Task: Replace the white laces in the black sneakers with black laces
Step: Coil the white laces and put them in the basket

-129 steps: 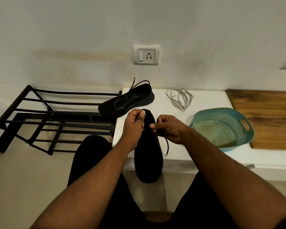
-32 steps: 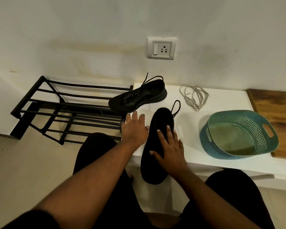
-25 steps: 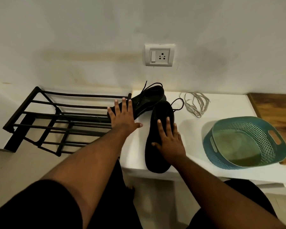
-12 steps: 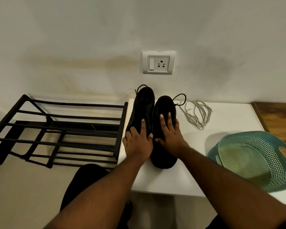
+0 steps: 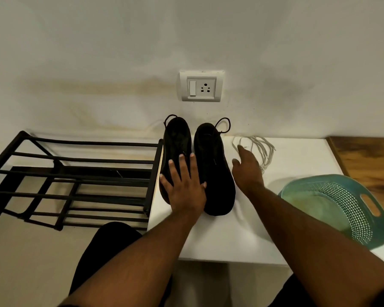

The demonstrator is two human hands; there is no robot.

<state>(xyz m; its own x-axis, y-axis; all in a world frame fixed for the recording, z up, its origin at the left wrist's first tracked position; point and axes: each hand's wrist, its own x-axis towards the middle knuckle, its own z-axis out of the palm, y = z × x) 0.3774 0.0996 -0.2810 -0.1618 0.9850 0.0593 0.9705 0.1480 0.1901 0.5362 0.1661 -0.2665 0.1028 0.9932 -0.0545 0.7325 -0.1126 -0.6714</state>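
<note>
Both bare arms are stretched forward, palms turned down.

The left hand (image 5: 184, 185) is laid flat with its fingers (image 5: 182, 161) straight and spread, the thumb splayed to the right. The right hand (image 5: 247, 171) is held farther right, its fingers loosely extended and pointed forward, nothing gripped. Dark-clad legs are seen beneath the forearms.

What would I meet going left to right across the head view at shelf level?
black metal rack → left sneaker → right sneaker → white laces → teal basket → wooden board
</note>
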